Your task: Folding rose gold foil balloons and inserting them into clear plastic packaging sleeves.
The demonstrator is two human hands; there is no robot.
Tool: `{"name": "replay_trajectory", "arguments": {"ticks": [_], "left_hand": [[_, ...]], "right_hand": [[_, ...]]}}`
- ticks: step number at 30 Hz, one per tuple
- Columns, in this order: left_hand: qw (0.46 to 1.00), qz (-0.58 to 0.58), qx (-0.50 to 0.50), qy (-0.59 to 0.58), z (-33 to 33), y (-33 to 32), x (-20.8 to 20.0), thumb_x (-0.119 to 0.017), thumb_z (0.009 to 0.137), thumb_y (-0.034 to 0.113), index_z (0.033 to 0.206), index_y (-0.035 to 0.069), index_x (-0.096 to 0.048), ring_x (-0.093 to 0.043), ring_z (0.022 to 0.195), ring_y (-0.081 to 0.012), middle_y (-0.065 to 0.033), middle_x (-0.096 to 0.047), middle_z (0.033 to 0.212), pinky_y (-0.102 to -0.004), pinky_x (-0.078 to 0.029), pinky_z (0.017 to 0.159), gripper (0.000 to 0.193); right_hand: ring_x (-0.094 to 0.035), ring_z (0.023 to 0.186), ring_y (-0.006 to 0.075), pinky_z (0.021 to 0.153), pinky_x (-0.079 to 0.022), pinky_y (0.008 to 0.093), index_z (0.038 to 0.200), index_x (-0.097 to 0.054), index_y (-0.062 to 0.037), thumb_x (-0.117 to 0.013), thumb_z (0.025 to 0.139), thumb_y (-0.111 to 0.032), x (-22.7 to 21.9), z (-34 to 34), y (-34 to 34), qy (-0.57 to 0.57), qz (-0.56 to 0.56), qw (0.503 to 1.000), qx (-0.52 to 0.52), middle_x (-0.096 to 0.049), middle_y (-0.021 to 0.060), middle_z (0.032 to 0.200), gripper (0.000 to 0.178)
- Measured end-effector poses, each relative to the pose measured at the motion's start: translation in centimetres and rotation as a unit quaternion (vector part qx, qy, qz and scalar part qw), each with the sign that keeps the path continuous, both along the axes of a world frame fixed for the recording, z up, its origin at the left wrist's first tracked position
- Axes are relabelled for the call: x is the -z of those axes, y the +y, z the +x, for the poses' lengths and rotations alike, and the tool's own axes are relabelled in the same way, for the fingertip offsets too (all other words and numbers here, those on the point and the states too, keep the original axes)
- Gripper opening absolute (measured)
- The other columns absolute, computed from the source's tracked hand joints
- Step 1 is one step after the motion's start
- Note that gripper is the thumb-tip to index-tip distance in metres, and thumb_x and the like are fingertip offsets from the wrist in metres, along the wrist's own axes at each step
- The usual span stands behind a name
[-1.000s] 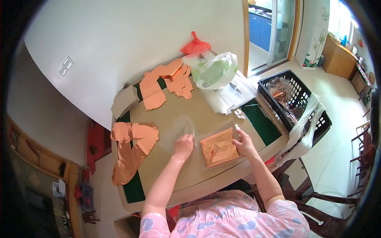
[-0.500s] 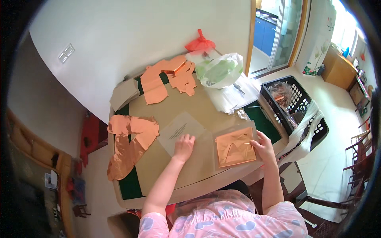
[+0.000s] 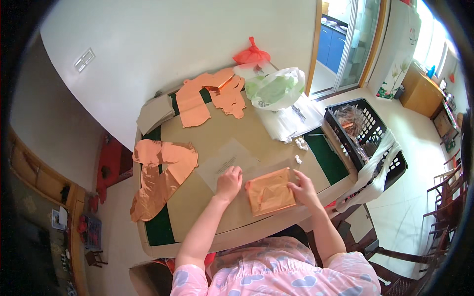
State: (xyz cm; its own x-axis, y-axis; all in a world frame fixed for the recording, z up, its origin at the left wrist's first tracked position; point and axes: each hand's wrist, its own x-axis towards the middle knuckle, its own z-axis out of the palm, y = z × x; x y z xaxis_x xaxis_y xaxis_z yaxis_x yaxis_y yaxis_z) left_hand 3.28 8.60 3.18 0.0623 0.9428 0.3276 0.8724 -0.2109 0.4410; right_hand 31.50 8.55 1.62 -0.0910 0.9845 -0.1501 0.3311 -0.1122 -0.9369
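My right hand (image 3: 302, 188) grips the right edge of a folded copper-coloured foil balloon (image 3: 271, 193), which seems to be in a clear sleeve. The packet is near the table's front edge, tilted slightly. Left of it, my left hand (image 3: 229, 183) is closed, its fingers curled over a clear printed plastic bag (image 3: 224, 160) lying flat; whether they pinch anything is hidden. Farther left lies a flat, uninflated copper foil balloon (image 3: 165, 172). More flat foil balloons (image 3: 193, 106) lie at the back of the table.
Grey flat sheets (image 3: 155, 116) are stacked at the back left. At the back right are a green-white plastic bag (image 3: 276, 89), clear bags (image 3: 289, 121) and a red knotted bag (image 3: 252, 53). Small white scraps (image 3: 300, 143) lie nearby. A black basket (image 3: 365, 123) stands at the table's right.
My right hand has brought the folded foil balloon left, closer to my left hand. A small white scrap now shows above the packet. My left hand has barely moved.
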Motion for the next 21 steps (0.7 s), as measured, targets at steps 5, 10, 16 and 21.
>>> {"name": "replay_trajectory", "arguments": {"ticks": [5, 10, 16, 21], "left_hand": [[1.0, 0.0, 0.01, 0.002, 0.4, -0.7, 0.6, -0.063, 0.082, 0.011, 0.086, 0.008, -0.058, -0.062, 0.084, -0.0308, -0.0101, -0.061, 0.086, -0.0427, -0.053, 0.071, 0.007], [1.0, 0.005, 0.015, 0.002, 0.4, -1.1, 0.8, -0.063, 0.081, 0.01, 0.086, 0.009, -0.058, -0.062, 0.085, -0.0298, -0.0093, -0.06, 0.086, -0.0418, -0.052, 0.071, 0.007], [0.999, 0.034, 0.039, 0.007, 0.2, -1.3, 0.5, -0.062, 0.081, 0.01, 0.084, 0.009, -0.059, -0.062, 0.082, -0.0297, -0.008, -0.059, 0.083, -0.0414, -0.052, 0.069, 0.004], [1.0, 0.021, 0.011, 0.003, -1.0, -1.3, 1.2, -0.063, 0.081, 0.01, 0.081, 0.009, -0.061, -0.062, 0.082, -0.0286, -0.0075, -0.059, 0.082, -0.0403, -0.051, 0.068, 0.003]], "right_hand": [[-0.061, 0.106, 0.0285, 0.087, -0.05, 0.0376, 0.147, -0.031, -0.0112, -0.074, 0.081, -0.015, -1.9, -4.4, -1.1, -0.041, -0.075, 0.992, -0.093, -0.059, 0.025, 0.12, 0.079], [-0.061, 0.103, 0.0296, 0.086, -0.05, 0.037, 0.148, -0.03, -0.0107, -0.075, 0.079, -0.015, 0.1, -5.0, -1.2, 0.002, -0.031, 0.994, -0.104, -0.056, 0.027, 0.125, 0.082], [-0.055, 0.07, 0.0116, 0.064, -0.046, 0.0286, 0.148, -0.03, -0.008, -0.073, 0.081, -0.013, 0.7, -5.0, 0.0, -0.018, -0.005, 0.991, -0.131, -0.06, 0.0069, 0.076, 0.08], [-0.054, 0.074, 0.0126, 0.067, -0.047, 0.0298, 0.147, -0.034, -0.0072, -0.073, 0.08, -0.013, 0.5, -5.1, 0.3, -0.019, 0.034, 0.985, -0.167, -0.059, 0.0074, 0.082, 0.077]]}}
